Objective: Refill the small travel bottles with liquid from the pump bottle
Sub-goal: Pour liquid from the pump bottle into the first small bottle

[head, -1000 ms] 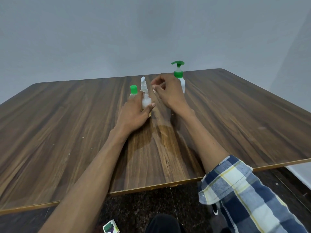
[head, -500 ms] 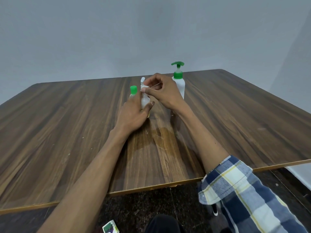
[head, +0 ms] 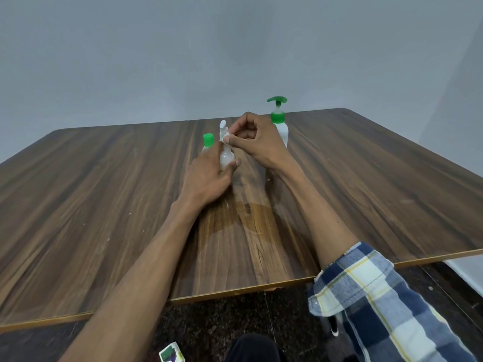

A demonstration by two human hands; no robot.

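Note:
A small white travel bottle [head: 226,155] with a white spray top [head: 223,128] stands upright mid-table. My left hand [head: 209,176] grips its body from the left and below. My right hand [head: 253,139] pinches the bottle's neck just under the spray top with thumb and forefinger. A second small bottle with a green cap [head: 208,141] stands just left of it, mostly hidden behind my left hand. The white pump bottle [head: 281,126] with a green pump head stands behind my right hand.
The brown wooden table [head: 104,205] carries a wet patch [head: 243,218] between my forearms. Its front edge runs close to my body. A grey wall rises behind the table. On the dark floor below lies a small printed packet [head: 171,354].
My right hand has moved left from beside the pump bottle to the travel bottle and closed its thumb and forefinger on the neck. My left hand has kept its hold.

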